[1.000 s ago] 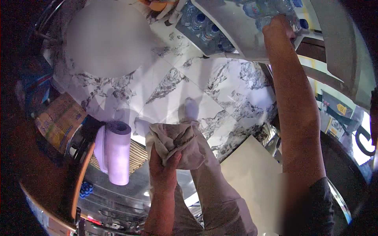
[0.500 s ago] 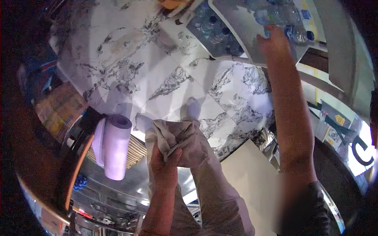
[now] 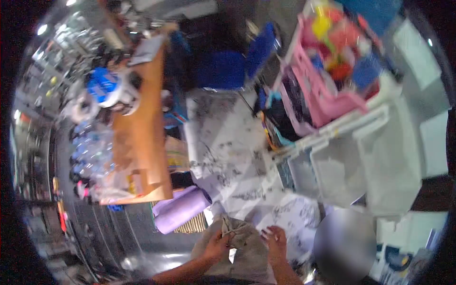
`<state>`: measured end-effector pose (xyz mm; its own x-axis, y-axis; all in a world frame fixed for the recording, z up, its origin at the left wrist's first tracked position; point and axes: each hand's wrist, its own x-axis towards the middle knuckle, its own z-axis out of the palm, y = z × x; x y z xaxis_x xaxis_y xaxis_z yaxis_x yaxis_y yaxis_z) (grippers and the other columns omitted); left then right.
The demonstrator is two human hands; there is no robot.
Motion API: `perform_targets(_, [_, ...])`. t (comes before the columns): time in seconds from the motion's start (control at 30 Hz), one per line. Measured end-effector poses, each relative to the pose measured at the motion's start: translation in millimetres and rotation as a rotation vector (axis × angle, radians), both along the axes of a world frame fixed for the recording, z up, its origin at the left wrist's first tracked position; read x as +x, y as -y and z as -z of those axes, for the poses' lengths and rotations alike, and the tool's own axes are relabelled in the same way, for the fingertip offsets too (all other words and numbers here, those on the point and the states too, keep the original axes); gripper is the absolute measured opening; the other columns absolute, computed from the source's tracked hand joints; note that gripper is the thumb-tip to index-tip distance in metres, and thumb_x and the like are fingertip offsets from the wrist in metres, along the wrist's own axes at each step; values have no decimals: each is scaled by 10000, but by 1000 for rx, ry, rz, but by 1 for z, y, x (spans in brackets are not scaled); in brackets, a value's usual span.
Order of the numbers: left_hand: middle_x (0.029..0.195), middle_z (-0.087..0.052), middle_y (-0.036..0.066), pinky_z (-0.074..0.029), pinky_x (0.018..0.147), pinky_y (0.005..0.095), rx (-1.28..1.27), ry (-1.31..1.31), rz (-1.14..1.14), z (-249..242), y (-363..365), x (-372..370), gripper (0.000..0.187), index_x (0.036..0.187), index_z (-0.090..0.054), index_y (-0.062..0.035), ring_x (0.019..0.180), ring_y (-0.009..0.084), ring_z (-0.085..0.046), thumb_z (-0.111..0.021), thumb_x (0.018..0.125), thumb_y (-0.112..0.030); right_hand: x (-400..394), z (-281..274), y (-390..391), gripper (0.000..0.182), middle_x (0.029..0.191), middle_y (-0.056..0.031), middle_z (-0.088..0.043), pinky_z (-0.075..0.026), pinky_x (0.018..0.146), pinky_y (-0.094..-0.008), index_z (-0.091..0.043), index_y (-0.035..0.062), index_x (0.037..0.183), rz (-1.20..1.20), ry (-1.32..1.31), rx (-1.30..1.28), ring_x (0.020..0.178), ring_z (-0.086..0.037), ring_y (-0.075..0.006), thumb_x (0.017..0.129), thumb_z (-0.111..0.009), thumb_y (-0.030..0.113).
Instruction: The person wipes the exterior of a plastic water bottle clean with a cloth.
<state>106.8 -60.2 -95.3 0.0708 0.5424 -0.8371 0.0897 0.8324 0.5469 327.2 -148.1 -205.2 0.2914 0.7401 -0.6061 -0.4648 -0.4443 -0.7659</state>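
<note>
A crumpled grey-beige cloth (image 3: 241,232) lies over my lap at the bottom of the view. My left hand (image 3: 220,244) is closed on its left side, fingers gripping the fabric. Just right of the cloth is my right hand (image 3: 276,241), raised with its fingers apart and nothing visible in it. Whether its fingertips touch the cloth is hard to tell through the blur. Left of my knees lies a rolled purple mat (image 3: 183,211).
A wooden table (image 3: 147,128) stands at left, with several plastic bottles (image 3: 92,152) beside it. At right, grey plastic drawers (image 3: 387,156) carry a pink basket (image 3: 316,102) of colourful things. A blue chair (image 3: 221,71) is farther off, across the marbled floor (image 3: 228,142).
My right hand has come back from the bottles at upper right to beside the cloth. My left hand keeps hold of the cloth. The view has swung up and left, showing the table and chair.
</note>
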Motion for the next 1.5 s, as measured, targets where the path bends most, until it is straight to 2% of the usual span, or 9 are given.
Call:
perform_targets(0.07, [1168,-705,120,-527,973,431,30,86,78,0,26,-26,419,1432,-565,-107,1079,280,-669,-627,1033,-217,-3,-70,-8,375,1289,-184,-592,-540,1035,-505,-504,44,1308,-61,-96,-94,1228,-622,-389,961,-646,62])
perform_targets(0.13, [1203,-709,194,-493,995,439,144,-152,375,-66,19,-39,475,1451,-578,-150,1081,296,-686,-632,1026,-355,3,-129,-4,378,1262,-197,-614,-551,1018,-496,-504,27,1311,-117,-142,-60,1198,-639,-392,962,-646,63])
perform_targets(0.23, [1293,-612,160,-541,1023,422,61,257,-48,-130,21,-36,470,1423,-516,-3,1168,300,-639,-650,1019,-203,10,-187,-5,370,1202,-213,-653,-570,985,-480,-500,-1,1318,-196,-122,175,1081,-692,-389,989,-633,104])
perform_targets(0.3, [1253,-661,144,-562,983,432,115,458,-238,-99,26,-35,517,1423,-516,-23,1145,269,-666,-712,979,-200,24,-208,-12,362,1187,-208,-658,-570,983,-487,-504,1,1311,-220,-102,164,1053,-702,-379,1001,-634,136])
perform_targets(0.47, [1274,-670,126,-558,1019,453,183,725,-482,-117,18,-45,557,1406,-524,-24,1158,278,-679,-769,915,-120,43,-223,-47,296,1145,-206,-661,-596,909,-441,-508,-3,1282,-254,-152,223,1006,-716,-343,1016,-572,111])
perform_targets(0.53, [1303,-662,125,-556,1025,452,192,752,-591,-131,16,-50,567,1406,-520,-25,1175,285,-676,-771,903,-104,38,-235,-61,259,1112,-174,-681,-595,906,-446,-545,25,1232,-245,-171,212,1030,-709,-348,1009,-615,135])
perform_targets(1.0, [1339,-656,121,-525,1077,444,514,998,-719,-122,-42,-145,529,1443,-501,-22,1197,254,-671,-689,975,-183,-55,-245,-250,212,1031,-126,-680,-610,841,-435,-574,49,1196,-480,-120,275,952,-714,-290,994,-602,105])
perform_targets(1.2, [1414,-602,177,-441,1162,489,554,924,-858,-143,-63,-174,589,1466,-467,22,1293,322,-608,-689,961,-184,-107,-243,-332,222,1032,-115,-692,-602,859,-425,-606,77,1186,-560,-187,302,966,-713,-286,984,-646,161])
perform_targets(1.5, [1344,-650,155,-508,1080,450,683,817,-1188,-136,-111,-188,553,1413,-518,35,1197,295,-666,-704,951,-207,-189,-242,-498,220,1033,-99,-695,-589,896,-433,-613,77,1188,-729,-174,262,975,-706,-282,988,-635,164])
